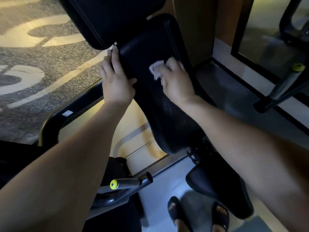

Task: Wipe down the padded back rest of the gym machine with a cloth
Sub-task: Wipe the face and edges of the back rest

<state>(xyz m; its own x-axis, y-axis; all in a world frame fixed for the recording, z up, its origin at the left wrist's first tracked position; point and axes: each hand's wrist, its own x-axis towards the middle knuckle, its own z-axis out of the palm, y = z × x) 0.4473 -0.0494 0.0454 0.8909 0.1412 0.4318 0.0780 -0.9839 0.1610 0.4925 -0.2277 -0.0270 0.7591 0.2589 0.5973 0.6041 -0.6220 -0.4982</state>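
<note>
Black vinyl, the back rest pad (150,91) lies under both my hands. My right hand (175,84) is closed around a crumpled pale cloth (156,69); my left hand (117,79) clasps the pad's edge. I'd press flat, stroking in long overlapping passes toward me.

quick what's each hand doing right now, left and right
Left hand: closed, gripping the left edge of the back rest pad.
Right hand: closed on the cloth, pressing it to the pad.
</note>
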